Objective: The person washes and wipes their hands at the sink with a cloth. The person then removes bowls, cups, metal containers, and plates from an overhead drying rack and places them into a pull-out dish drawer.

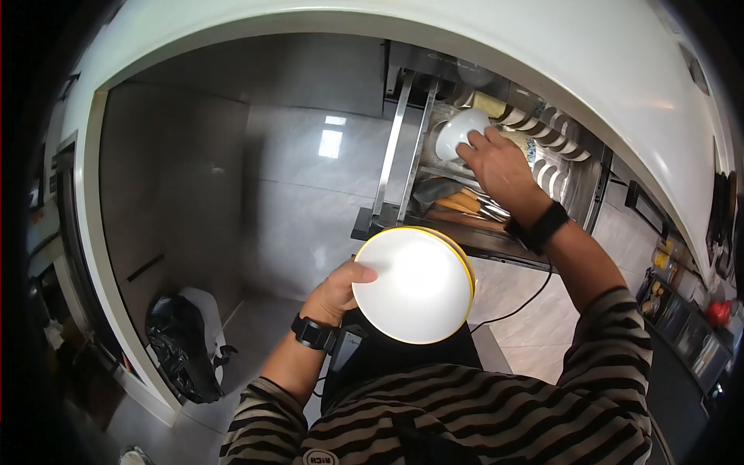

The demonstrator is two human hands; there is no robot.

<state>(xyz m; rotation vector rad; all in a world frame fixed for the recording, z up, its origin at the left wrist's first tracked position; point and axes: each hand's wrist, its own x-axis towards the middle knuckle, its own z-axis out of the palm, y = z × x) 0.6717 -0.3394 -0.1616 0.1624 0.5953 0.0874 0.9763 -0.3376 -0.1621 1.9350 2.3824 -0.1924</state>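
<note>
My left hand [339, 291] grips a white bowl [418, 291] with a yellow rim by its left edge, thumb on the inside. A second yellow edge shows just behind it on the right, so the bowls look stacked. Over the pulled-out drawer [413, 159], my right hand [492, 157] has its fingers closed on the edge of a smaller white bowl [459, 133], which seems tilted with its outside facing up. Just below that hand, utensils with yellow-brown handles [463, 203] lie in the drawer's front section.
Striped-looking dishes [542, 133] stand in a row at the drawer's back right. A white counter edge [465, 35] arches over the drawer. On the floor at left sits a bin with a black bag [182, 349]. A dark cable [518, 308] hangs below the drawer.
</note>
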